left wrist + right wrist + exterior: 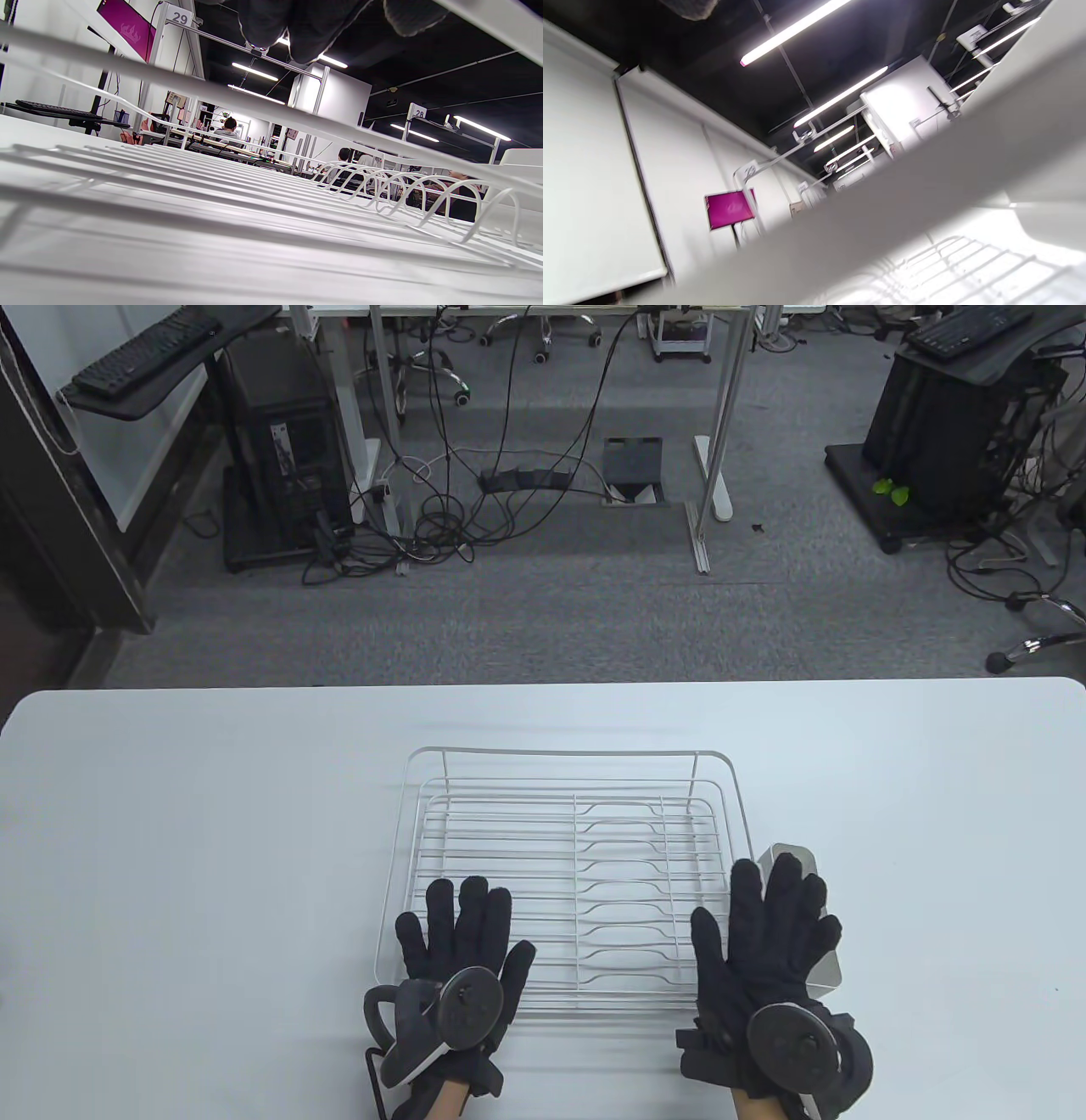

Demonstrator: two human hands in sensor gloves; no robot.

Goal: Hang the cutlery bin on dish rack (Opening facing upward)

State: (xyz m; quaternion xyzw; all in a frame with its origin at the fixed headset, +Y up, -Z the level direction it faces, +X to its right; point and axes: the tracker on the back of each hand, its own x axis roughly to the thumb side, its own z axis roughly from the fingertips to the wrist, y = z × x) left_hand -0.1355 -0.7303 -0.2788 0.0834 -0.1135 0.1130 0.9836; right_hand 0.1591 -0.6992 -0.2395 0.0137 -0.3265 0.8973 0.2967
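White coated-wire dish rack (560, 848); smooth matt table (212, 831).

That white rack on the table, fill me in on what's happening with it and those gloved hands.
A person in sensor gloves works at a white table. The left hand lies flat, fingers spread, over the near left part of the wire dish rack. The right hand, fingers straight, lies over the cutlery bin, which sits just outside the rack's right side. Whether the bin already hangs on the rim is hidden.
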